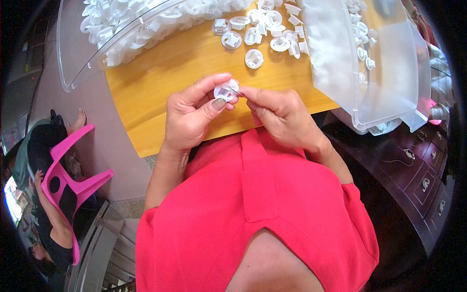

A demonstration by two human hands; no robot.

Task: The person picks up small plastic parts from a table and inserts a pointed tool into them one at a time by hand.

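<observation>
Between the fingertips of my left hand (194,104) is a small round white plastic piece (225,91) with a raised, slotted middle. My right hand (278,111) is closed in a pinch right beside it, its fingertips at the piece's right edge. A thin metallic bit seems to show at those fingertips, too small to name. Both hands are over the near edge of the wooden table (146,109). A similar loose white piece (254,59) lies just beyond them, with a scattered group of the same kind farther back.
At the back left stands a clear plastic bin (73,73) heaped with white pieces. Another translucent bin (384,92) holds more at the right. A pink plastic chair (63,170) and a person in dark clothes are at the left; dark drawers (423,182) stand at the right.
</observation>
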